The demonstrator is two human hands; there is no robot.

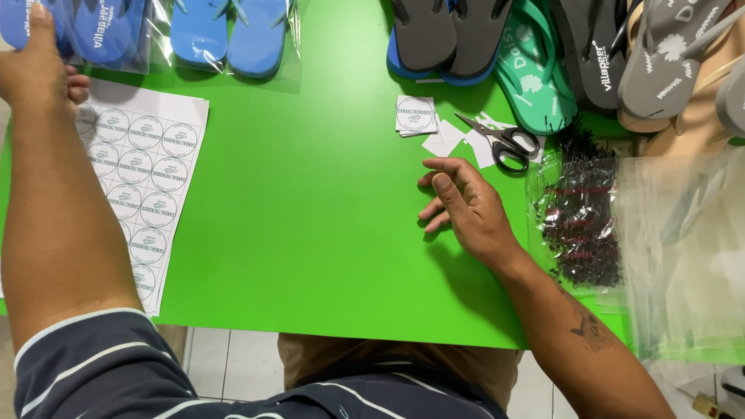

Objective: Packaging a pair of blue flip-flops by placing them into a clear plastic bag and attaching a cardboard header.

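Note:
My left hand reaches to the far left corner of the green table and rests on a clear bag of blue flip-flops. Whether it grips the bag is unclear. Below it lies a white sheet of round printed labels. My right hand lies on the green surface with fingers loosely spread, holding nothing. Just beyond its fingertips are a small stack of cut square labels, white paper scraps and black-handled scissors.
A second bagged blue pair lies at the top. Loose grey, blue, green and tan flip-flops pile up at the top right. A bag of small black fasteners and empty clear bags sit on the right.

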